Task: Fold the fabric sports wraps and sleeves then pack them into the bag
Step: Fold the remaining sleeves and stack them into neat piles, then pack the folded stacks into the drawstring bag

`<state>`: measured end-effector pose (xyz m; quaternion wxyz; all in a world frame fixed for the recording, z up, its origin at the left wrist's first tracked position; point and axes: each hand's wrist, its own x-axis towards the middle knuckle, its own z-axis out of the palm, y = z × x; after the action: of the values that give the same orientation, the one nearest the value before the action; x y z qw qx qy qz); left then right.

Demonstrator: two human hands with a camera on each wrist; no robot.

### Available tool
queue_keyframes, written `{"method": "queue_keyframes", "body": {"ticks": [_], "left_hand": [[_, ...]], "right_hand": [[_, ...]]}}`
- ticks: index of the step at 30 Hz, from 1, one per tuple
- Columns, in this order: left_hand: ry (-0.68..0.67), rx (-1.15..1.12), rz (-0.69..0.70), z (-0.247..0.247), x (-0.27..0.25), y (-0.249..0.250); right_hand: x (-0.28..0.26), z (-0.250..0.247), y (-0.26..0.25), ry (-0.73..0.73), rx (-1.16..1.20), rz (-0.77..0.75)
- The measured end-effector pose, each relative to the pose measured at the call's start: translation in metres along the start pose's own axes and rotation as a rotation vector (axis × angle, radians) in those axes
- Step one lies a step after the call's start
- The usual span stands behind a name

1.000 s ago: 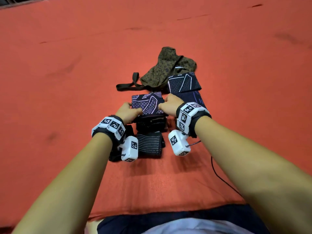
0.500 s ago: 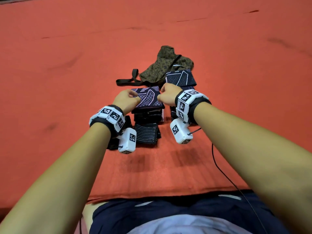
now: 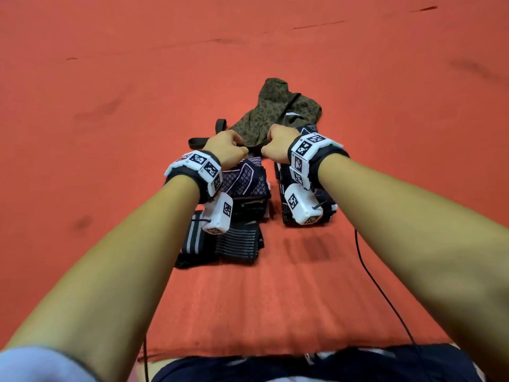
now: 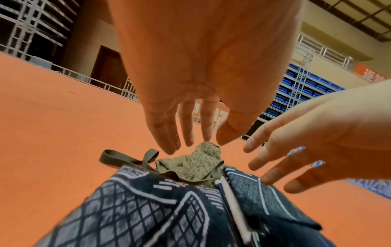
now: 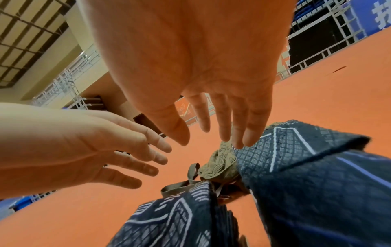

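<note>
Both hands, left [image 4: 203, 80] and right [image 5: 190, 66], reach empty with fingers spread toward the crumpled camouflage bag [image 3: 278, 114] lying just beyond them, equally near.

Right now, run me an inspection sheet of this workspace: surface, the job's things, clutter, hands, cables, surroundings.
Surface: orange-red floor mat, a few dark scuffs.
Job's things: olive patterned bag crumpled, strap lying to its left; two stacks of folded navy patterned sleeves side by side before it; striped wraps nearest the person.
Clutter: nothing seen.
Hands: left hand and right hand both open, holding nothing, fingers extended above the stacks toward the bag.
Cables: black cable trailing on the mat from the right wrist unit.
Surroundings: railings and blue seating beyond the mat.
</note>
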<state>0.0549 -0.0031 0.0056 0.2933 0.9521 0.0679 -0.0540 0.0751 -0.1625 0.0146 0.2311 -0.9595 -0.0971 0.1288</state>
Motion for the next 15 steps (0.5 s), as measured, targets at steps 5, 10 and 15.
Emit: {"method": "queue_keyframes", "body": {"ticks": [5,10,15], "left_hand": [[-0.104,0.118,-0.016,0.002,0.055,-0.002],[-0.212,0.184,-0.061,0.012,0.089,-0.008],[-0.289,0.187,-0.101,0.008,0.099,-0.007]], "right_hand": [[0.049,-0.002,-0.002,-0.057,-0.075,0.027],[0.087,0.011,-0.003,-0.126,-0.212,0.009],[0.100,0.015,-0.004,-0.139,-0.309,0.030]]}}
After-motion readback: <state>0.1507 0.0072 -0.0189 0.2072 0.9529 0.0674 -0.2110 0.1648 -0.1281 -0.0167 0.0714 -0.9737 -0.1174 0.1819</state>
